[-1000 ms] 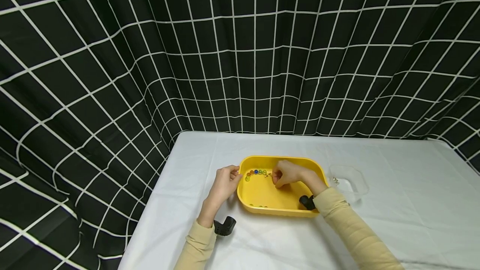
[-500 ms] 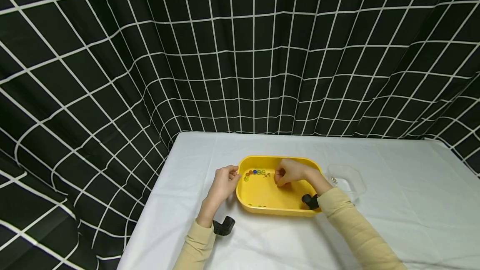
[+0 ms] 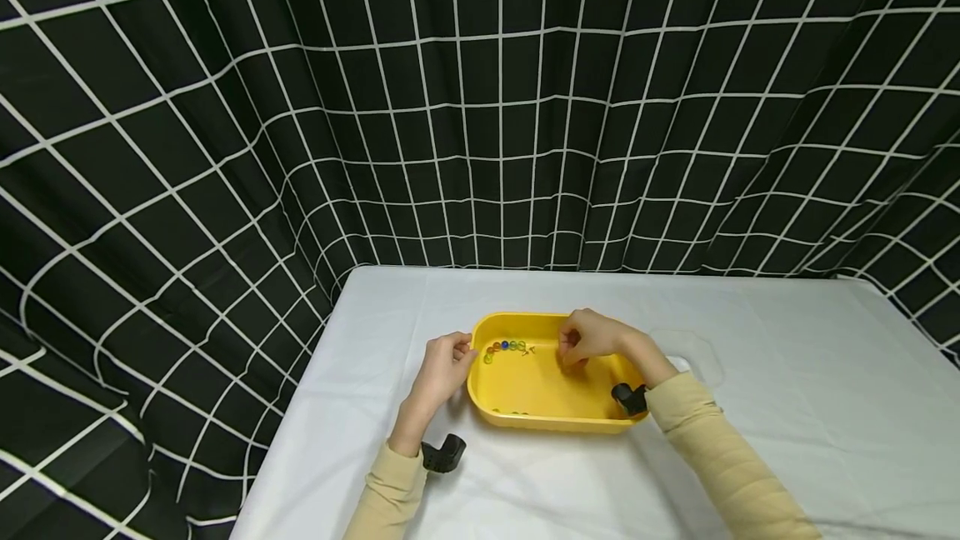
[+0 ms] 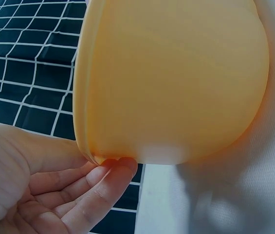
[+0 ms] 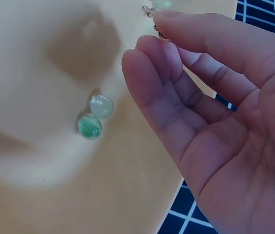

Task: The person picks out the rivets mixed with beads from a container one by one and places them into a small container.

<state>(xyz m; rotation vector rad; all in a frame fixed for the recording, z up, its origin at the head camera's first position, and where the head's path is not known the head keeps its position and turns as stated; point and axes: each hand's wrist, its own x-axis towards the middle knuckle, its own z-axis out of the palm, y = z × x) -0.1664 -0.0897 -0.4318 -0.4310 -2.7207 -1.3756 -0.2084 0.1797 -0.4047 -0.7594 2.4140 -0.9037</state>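
A yellow plastic tray [image 3: 551, 422] lies on the white table. At its left end my left hand [image 3: 444, 367] pinches the rim; the left wrist view shows thumb and fingertips [image 4: 127, 163] at the edge. Over the tray's right half hovers my right hand [image 3: 594, 335], fingers loosely curled. The right wrist view shows a gap between its thumb and fingertips, with a small metal ring [image 5: 158, 32] apparently beyond them. Small gold pieces [image 3: 528, 351] lie beside a curved row of coloured glass marbles [image 3: 505, 345] in the tray. More marbles [image 5: 90, 126] sit along the near wall.
A clear plastic container [image 3: 708, 357] stands right of the tray, partly hidden by the right forearm. White cloth [image 3: 810, 407] covers the table. A black curtain with white grid lines [image 3: 525, 123] hangs behind and at the sides.
My right hand has moved rightward, away from the gold pieces, which stay beside the marbles. The left hand keeps its place on the rim. The head view has shifted slightly.
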